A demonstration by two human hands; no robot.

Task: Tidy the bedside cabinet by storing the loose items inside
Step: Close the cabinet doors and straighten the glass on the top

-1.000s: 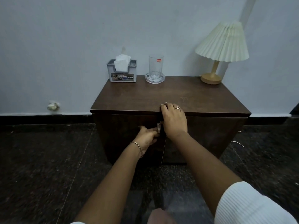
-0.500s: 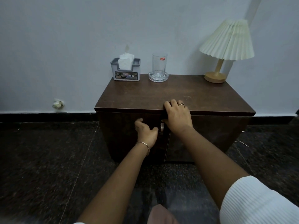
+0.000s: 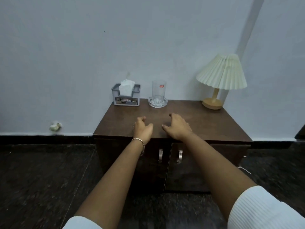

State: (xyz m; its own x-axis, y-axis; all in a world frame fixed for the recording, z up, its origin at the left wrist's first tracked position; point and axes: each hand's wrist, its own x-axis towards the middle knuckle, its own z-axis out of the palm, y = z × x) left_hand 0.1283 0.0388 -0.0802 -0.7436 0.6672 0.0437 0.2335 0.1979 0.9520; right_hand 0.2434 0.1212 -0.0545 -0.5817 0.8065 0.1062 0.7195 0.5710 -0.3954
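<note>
**Both hands empty over the front of the tabletop**

At six o'clock, white ribbed sleeves [image 3: 264, 210] are seen at the lower edge, with bare forearms stretched away over a dark speckled stone floor [image 3: 41, 179]. A thin gold-coloured bracelet [image 3: 139, 141] is worn on the left wrist.

Beyond the forearms, the dark brown wooden bedside cabinet [image 3: 206, 162] is seen with both front doors closed. Two curved silver metal handles [image 3: 160, 155] are set side by side at the line where the doors meet, and neither is touched.

Over the front edge of the tabletop [image 3: 214, 123], the left hand [image 3: 143, 129] and the right hand [image 3: 177, 128] are held near each other, palms turned inward. The fingers are loosely curled and nothing is grasped by either. Whether the wood is touched cannot be told.

The loose items are left on top, along the far edge. At eleven o'clock stands a grey plastic tissue holder [image 3: 126, 98] with white tissue pulled up from it. At twelve o'clock a clear drinking glass [image 3: 159, 90] is set upright in a clear glass dish [image 3: 158, 102], just beside the holder. At two o'clock, well apart, stands a cream pleated lamp [image 3: 222, 71] on a round wooden base.

Behind everything a pale wall is seen, with a small crumpled object [image 3: 55, 126] at nine o'clock above the black skirting.
</note>
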